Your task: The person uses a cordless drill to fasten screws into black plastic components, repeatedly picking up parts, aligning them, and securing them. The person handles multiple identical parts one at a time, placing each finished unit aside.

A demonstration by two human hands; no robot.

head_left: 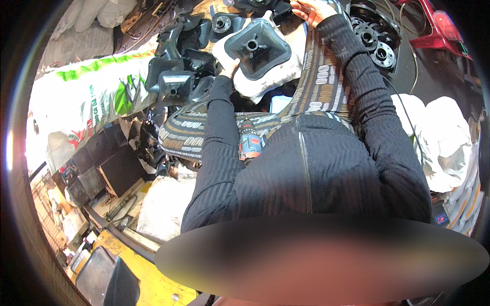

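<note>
A black square plastic base (270, 64) with a round hollow post in its middle lies tilted over a bunched white cloth or bag (255, 87) above my lap. My left hand (230, 68) grips its left edge, thumb showing and the other fingers mostly hidden. Up at the top, my right hand (312, 11) is raised beyond the base, fingers apart and slightly bent. I make out nothing in it. Close beside it is a dark part (282, 11). A blue and red cordless drill (250, 142) rests on my lap, chuck pointing away.
Several black plastic bases (176, 84) are heaped to the left, next to a large white and green sack (92, 102). Round black flanged parts (380, 53) fill a container at the upper right, near a red plastic item (444, 28). White bags (439, 137) lie at right.
</note>
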